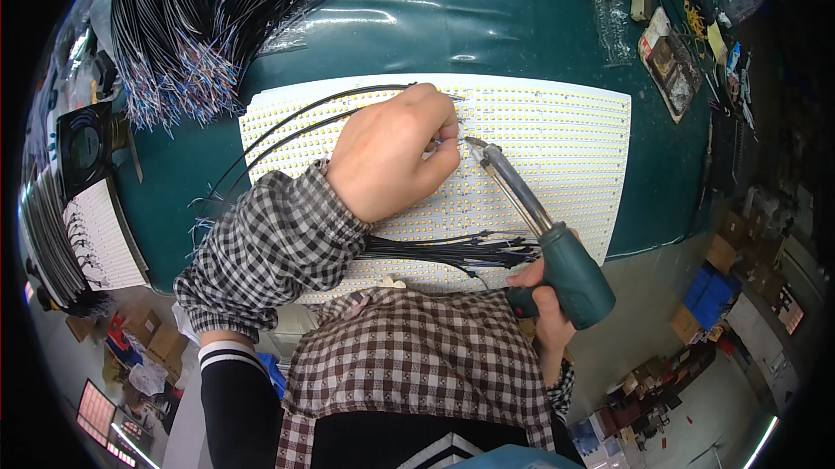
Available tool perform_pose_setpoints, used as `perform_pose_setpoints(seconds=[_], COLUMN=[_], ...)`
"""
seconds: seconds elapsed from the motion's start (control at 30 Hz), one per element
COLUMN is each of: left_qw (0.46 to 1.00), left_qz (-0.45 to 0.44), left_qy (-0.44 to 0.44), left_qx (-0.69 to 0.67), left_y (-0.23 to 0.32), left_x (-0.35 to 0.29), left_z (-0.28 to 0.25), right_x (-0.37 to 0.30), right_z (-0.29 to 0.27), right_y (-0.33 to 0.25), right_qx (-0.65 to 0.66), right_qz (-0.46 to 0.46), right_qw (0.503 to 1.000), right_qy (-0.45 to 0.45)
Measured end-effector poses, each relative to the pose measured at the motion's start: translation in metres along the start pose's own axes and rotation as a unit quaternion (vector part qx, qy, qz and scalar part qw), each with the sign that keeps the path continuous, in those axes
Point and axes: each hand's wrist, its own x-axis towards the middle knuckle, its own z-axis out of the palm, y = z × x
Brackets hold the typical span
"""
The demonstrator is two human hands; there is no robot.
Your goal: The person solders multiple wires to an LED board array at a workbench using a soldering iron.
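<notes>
Green-handled, the soldering iron (576, 282) sits in the closed right grip (551, 321), its tip just beside the left grip (390, 154), whose fingers curl close together over the dotted white board (565, 175). Black cables (383, 88) pass that hand; I cannot tell what it pinches. The board lies on the green surface (383, 34).

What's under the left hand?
White rectangular board with rows of yellow dots; two thin black cables run up to the left hand, the lower disappearing behind it. Covered: board area beneath the palm and that cable's path there.
</notes>
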Motion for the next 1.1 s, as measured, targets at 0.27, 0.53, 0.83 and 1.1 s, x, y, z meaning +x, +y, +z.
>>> perform_pose_setpoints(seconds=[0.27,0.53,0.83,1.1], left_qw=[1.0,0.999,0.983,0.984], left_qz=[0.002,0.022,0.144,0.096], left_qy=[-0.005,0.009,-0.09,-0.11], left_qx=[0.007,0.036,0.063,0.1], left_y=[0.001,0.0,0.03,0.028], left_x=[0.0,0.0,-0.061,-0.067], left_z=[-0.001,0.003,-0.005,0.018], right_x=[0.0,-0.001,-0.004,-0.007], right_z=[0.001,-0.001,-0.02,-0.025], right_y=[-0.003,-0.005,-0.003,0.004], right_qx=[0.026,0.046,0.074,0.097], right_qz=[-0.003,-0.029,-0.08,-0.133], right_qw=[1.0,0.998,0.994,0.986], right_qy=[0.016,0.027,0.019,0.03])
